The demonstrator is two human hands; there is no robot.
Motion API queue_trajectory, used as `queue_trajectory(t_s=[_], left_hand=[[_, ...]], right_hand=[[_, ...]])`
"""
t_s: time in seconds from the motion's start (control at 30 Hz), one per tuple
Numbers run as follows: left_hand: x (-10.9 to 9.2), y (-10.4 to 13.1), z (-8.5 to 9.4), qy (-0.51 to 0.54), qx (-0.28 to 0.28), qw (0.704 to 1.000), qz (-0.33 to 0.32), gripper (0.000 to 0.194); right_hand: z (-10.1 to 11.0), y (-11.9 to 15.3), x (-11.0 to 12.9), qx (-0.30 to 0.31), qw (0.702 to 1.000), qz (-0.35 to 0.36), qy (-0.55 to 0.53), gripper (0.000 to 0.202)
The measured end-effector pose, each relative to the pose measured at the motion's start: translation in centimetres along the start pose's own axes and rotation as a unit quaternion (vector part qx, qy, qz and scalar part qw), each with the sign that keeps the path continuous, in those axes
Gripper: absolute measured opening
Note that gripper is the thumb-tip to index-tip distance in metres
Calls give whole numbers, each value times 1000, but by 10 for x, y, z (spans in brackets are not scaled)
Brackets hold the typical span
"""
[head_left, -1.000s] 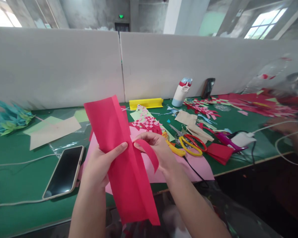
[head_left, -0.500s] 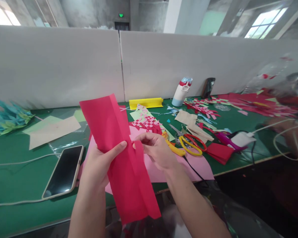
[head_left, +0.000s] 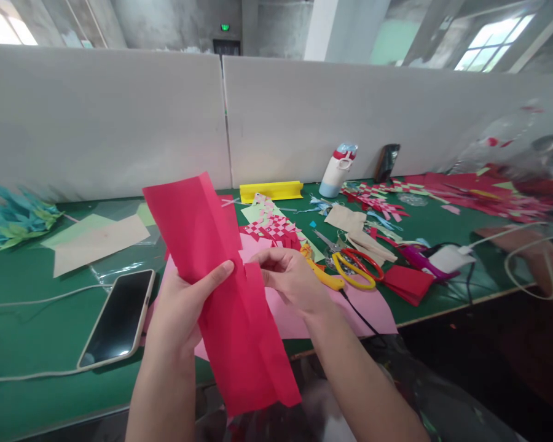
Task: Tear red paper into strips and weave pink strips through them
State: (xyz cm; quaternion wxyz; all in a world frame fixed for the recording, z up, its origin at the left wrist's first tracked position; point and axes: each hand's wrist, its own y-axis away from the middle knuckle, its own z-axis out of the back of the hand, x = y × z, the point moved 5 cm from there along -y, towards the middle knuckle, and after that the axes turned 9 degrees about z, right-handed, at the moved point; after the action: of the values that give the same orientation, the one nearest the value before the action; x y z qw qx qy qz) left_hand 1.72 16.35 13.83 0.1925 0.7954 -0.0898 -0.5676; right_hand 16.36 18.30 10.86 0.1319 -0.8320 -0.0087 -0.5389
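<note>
A long sheet of red paper (head_left: 230,344) is held up at a slant over the table's front edge, with a crease running along its length. My left hand (head_left: 188,301) grips its left side, thumb flat on the front and fingers behind. My right hand (head_left: 290,276) pinches the strip along the right side, which is partly torn away from the sheet at its upper end. Under and behind the sheet lies pink paper (head_left: 368,310). Just right of my right hand are a yellow-handled tool with a cord (head_left: 325,276) and scissors (head_left: 354,270).
A phone (head_left: 120,319) lies on the green table (head_left: 23,331) at the left. Woven red-and-pink paper pieces (head_left: 276,227), a yellow folded strip (head_left: 271,191) and a bottle (head_left: 336,172) stand farther back. At the right are a white charger (head_left: 447,258) with cables and another person's arm (head_left: 520,245).
The tear along the right strip looks slightly wider, and the sheet's top has shifted a little left. Both hands keep their hold. The other person's hand at right has moved slightly.
</note>
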Motion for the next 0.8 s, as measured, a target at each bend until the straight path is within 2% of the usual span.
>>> queue_trajectory(t_s=[0.17, 0.4, 0.5, 0.8], left_hand=[[1, -1, 2, -14, -23, 1000, 3, 59], [-1, -2, 4, -4, -18, 1000, -18, 64], [-1, -1, 3, 7, -5, 1000, -16, 65], [-1, -1, 5, 3, -23, 1000, -9, 58]], right_hand=[[-5, 1, 5, 14, 999, 33, -20, 16], [-7, 3, 4, 44, 999, -12, -14, 17], [-4, 3, 3, 31, 999, -15, 3, 21], [-1, -1, -1, 32, 999, 34, 11, 15]])
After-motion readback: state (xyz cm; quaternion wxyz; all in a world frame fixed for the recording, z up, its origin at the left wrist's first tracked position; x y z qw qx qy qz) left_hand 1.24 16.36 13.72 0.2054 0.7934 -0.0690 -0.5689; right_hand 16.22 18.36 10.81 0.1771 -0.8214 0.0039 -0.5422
